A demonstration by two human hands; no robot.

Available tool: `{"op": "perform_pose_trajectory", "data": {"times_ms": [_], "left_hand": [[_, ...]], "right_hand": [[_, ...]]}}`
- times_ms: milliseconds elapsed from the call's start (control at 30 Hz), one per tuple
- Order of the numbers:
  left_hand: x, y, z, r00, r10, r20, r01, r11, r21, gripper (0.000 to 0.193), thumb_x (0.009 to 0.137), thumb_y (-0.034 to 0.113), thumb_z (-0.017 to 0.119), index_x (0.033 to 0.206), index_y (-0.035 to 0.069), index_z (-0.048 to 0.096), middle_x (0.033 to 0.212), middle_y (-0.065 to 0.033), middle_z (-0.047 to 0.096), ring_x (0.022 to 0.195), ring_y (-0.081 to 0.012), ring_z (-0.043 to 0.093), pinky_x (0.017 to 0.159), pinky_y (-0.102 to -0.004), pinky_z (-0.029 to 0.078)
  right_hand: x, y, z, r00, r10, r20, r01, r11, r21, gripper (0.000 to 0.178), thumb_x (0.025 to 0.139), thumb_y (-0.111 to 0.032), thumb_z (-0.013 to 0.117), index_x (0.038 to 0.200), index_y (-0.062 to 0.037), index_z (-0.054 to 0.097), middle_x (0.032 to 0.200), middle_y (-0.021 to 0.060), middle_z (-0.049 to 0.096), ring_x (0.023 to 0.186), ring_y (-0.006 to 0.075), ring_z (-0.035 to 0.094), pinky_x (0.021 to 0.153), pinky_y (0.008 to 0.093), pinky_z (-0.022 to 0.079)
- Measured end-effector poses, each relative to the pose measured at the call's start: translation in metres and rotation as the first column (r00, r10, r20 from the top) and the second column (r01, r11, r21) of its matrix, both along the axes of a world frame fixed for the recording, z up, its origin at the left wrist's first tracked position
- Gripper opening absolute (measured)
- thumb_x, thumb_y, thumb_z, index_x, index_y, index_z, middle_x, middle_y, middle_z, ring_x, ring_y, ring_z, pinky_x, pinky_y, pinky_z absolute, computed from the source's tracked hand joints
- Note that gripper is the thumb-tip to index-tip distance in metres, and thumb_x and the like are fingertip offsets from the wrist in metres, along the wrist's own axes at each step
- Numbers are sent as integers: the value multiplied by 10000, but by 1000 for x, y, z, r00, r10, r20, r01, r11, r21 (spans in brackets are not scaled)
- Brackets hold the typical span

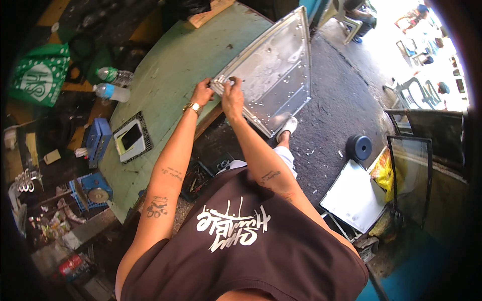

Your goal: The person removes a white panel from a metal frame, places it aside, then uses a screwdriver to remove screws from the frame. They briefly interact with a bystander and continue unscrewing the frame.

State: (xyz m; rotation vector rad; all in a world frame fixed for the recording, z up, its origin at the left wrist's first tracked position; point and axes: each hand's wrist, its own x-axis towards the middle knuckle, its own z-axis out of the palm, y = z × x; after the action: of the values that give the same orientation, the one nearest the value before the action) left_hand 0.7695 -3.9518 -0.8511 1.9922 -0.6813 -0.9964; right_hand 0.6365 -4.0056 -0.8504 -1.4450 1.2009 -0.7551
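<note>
A silver metal-framed panel (277, 62), wet-looking and spotted, leans on the edge of the green worktable (170, 55), its lower part beyond the tabletop. Both of my hands meet at its near left corner, where a small ribbed metal piece (217, 84) shows. My left hand (203, 92), with a gold watch on the wrist, has its fingers curled at that corner. Close beside it, my right hand (232, 100) is closed over the frame's edge, thumb and fingers bent. The undersides of my fingers are hidden.
Two plastic bottles (111, 92) and a dark phone on papers (132, 137) lie at the table's left. Cluttered tools fill the lower left. On the floor at right are a round black weight (359, 147), a white panel (355, 196) and a framed pane (412, 175). People sit outside.
</note>
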Motion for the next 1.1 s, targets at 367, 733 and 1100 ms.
{"op": "perform_pose_trajectory", "data": {"times_ms": [367, 733, 1100], "left_hand": [[-7, -5, 16, 999, 31, -19, -30, 998, 56, 450, 781, -44, 531, 1211, 51, 624, 962, -16, 653, 799, -117, 603, 656, -271, 561], [-4, -3, 7, 999, 55, -3, -55, 998, -30, 431, 749, -5, 557, 1170, 12, 646, 852, -44, 669, 702, -132, 613, 582, -277, 543], [-1, 0, 0, 998, 58, 23, -59, 998, 14, 469, 731, -4, 586, 1199, 1, 621, 925, -94, 685, 741, -170, 637, 592, -312, 548]], "right_hand": [[-4, -2, 10, 999, 51, -5, -51, 996, -71, 350, 977, -264, 557, 1256, -70, 472, 917, 241, 720, 906, 464, 672, 818, 518, 501], [-4, -8, -13, 987, -6, 162, -3, 999, 52, 276, 989, -174, 554, 1252, -106, 605, 866, 179, 706, 768, 333, 674, 742, 413, 522], [8, 2, -14, 998, 54, -39, -60, 979, -196, 232, 888, -147, 684, 1116, -185, 708, 1033, 128, 610, 919, 325, 657, 789, 424, 515]]}}
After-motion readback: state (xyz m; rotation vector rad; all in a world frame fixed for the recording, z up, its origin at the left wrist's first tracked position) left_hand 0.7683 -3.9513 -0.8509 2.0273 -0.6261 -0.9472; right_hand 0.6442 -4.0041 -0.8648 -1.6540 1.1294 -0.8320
